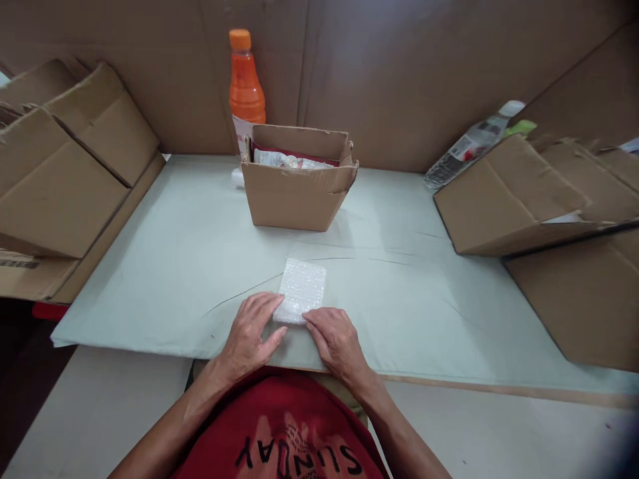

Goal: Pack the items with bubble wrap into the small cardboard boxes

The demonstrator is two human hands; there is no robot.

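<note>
A small square piece of bubble wrap (301,289) lies on the pale green table cover (190,253), close to the near edge. My left hand (252,332) rests flat with its fingertips on the wrap's near left corner. My right hand (334,339) lies flat beside it, its fingertips touching the wrap's near edge. Neither hand grips anything; both press down with fingers slightly spread.
An open cardboard box (299,186) with packets inside stands behind the wrap, an orange bottle (245,86) behind it. Flattened cardboard boxes are stacked at the left (64,173) and right (529,199). A clear plastic bottle (469,150) lies at the back right.
</note>
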